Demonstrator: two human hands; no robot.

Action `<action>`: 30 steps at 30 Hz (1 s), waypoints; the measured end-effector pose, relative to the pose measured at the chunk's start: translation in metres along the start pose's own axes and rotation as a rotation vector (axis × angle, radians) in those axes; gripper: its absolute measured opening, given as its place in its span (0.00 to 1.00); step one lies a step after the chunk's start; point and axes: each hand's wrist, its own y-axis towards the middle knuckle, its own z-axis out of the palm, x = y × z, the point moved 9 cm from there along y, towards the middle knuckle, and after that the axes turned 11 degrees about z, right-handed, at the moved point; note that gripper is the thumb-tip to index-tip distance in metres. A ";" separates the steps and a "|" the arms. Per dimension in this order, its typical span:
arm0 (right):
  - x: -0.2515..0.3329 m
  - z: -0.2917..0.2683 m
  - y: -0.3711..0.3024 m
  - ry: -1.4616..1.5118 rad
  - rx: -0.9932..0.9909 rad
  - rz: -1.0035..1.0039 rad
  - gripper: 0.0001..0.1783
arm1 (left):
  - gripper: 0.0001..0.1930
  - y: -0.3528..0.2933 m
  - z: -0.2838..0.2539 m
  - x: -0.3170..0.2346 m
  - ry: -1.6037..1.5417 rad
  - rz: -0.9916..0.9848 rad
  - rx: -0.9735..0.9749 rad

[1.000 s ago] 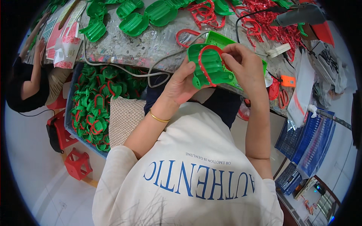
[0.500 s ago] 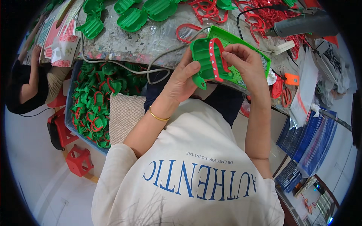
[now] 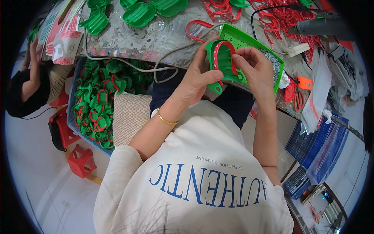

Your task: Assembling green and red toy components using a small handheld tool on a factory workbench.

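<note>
My left hand (image 3: 196, 80) is closed round a green plastic shell (image 3: 224, 58) with ribs inside and a small tab with a hole at its lower end. A red curved strip with white triangular teeth (image 3: 230, 43) lies along the shell's edge. The thumb and fingers of my right hand (image 3: 257, 70) pinch that strip at its right side. Behind and beside both hands is a bright green tray (image 3: 244, 32) with small silvery pieces in it.
Green shells (image 3: 139, 15) and tangled red strips (image 3: 272, 19) lie on the worktable (image 3: 128, 42). A grey cable (image 3: 128, 62) crosses its front edge. Below left stands a blue bin (image 3: 72, 113) of green-and-red pieces. Orange-handled scissors (image 3: 299, 100) lie at right; another person (image 3: 33, 84) sits far left.
The shell has turned in my left hand, and its toothed strip now curves more toward the left and top. Both hands have shifted slightly right; my right hand keeps its pinch.
</note>
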 end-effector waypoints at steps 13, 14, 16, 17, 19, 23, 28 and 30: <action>-0.013 0.007 0.010 0.113 0.073 0.006 0.08 | 0.38 0.000 -0.005 0.001 0.033 -0.008 -0.050; -0.013 0.009 0.011 0.179 0.125 0.003 0.10 | 0.38 0.000 -0.005 0.000 0.031 -0.008 -0.050; -0.009 0.007 0.008 0.225 0.134 -0.004 0.12 | 0.36 -0.007 0.001 0.006 -0.200 -0.156 -0.051; -0.006 0.006 0.005 0.273 0.145 -0.012 0.14 | 0.36 -0.009 -0.002 0.007 -0.202 -0.155 -0.044; -0.005 0.009 -0.002 0.329 0.191 0.026 0.16 | 0.35 -0.019 -0.002 0.029 -0.542 -0.329 -0.050; 0.003 -0.005 -0.018 0.159 -0.038 -0.159 0.17 | 0.37 -0.027 -0.006 0.044 -0.691 -0.351 -0.073; 0.065 -0.123 -0.070 0.220 -1.080 -0.811 0.16 | 0.41 -0.031 -0.003 0.053 -1.009 -0.391 -0.011; 0.093 -0.139 -0.044 0.295 -0.786 -0.877 0.21 | 0.41 -0.031 0.007 0.056 -1.058 -0.452 0.083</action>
